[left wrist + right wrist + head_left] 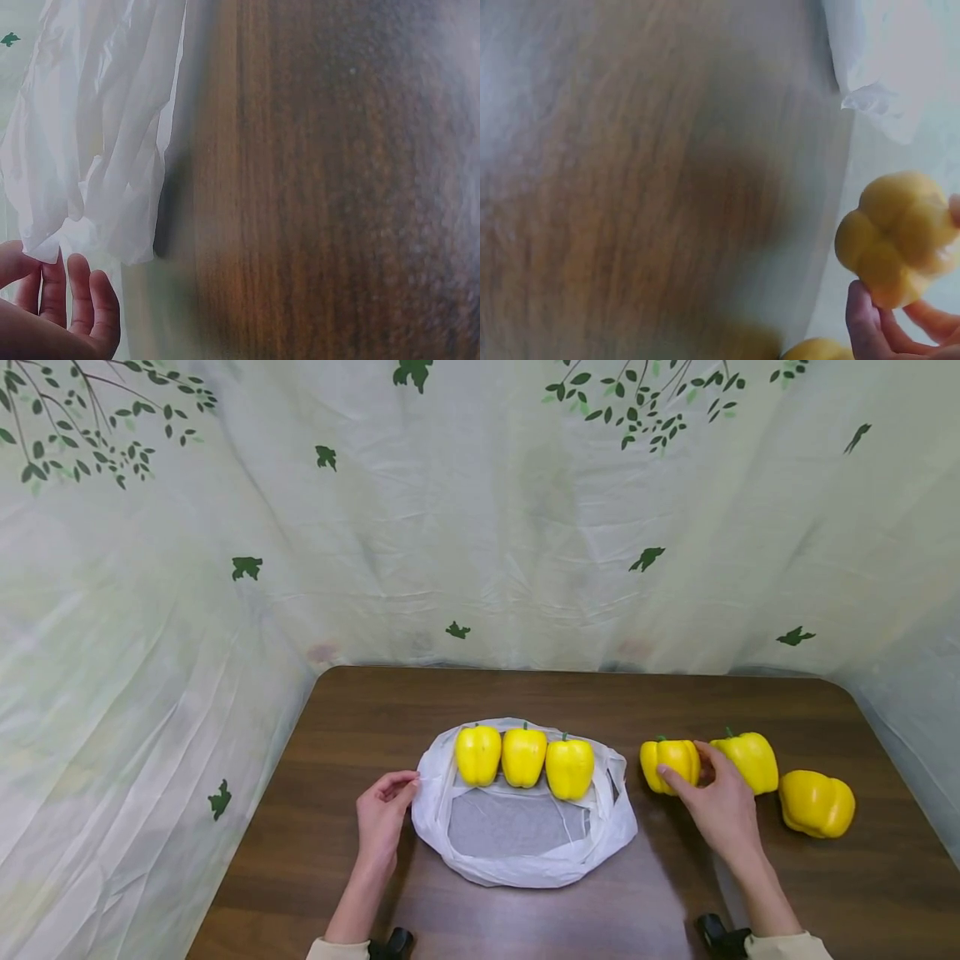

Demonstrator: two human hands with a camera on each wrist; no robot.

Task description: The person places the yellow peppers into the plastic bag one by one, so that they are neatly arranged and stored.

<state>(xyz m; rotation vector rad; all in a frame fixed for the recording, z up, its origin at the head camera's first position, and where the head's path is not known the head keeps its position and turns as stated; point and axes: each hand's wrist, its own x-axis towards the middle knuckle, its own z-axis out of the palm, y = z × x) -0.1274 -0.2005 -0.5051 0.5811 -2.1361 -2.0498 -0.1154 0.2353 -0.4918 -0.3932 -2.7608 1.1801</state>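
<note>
A white plastic bag (525, 868) lies spread on the table with its mouth facing up, and three yellow bell peppers (523, 758) stand in a row at its far side. My left hand (382, 818) pinches the bag's left edge between thumb and fingers; the left wrist view shows the thin film (97, 150) at those fingertips. To the right of the bag, my right hand (720, 802) grips another yellow bell pepper (663, 766), thumb on the near side. In the right wrist view the lobed bottom of this bell pepper (892, 240) faces the camera.
Two more yellow bell peppers sit right of my right hand: one upright (753, 762) behind the fingers, one on its side (817, 804). The brown wooden table (360, 710) ends at a pale curtain (465, 568) with leaf prints. A black strap is on each wrist.
</note>
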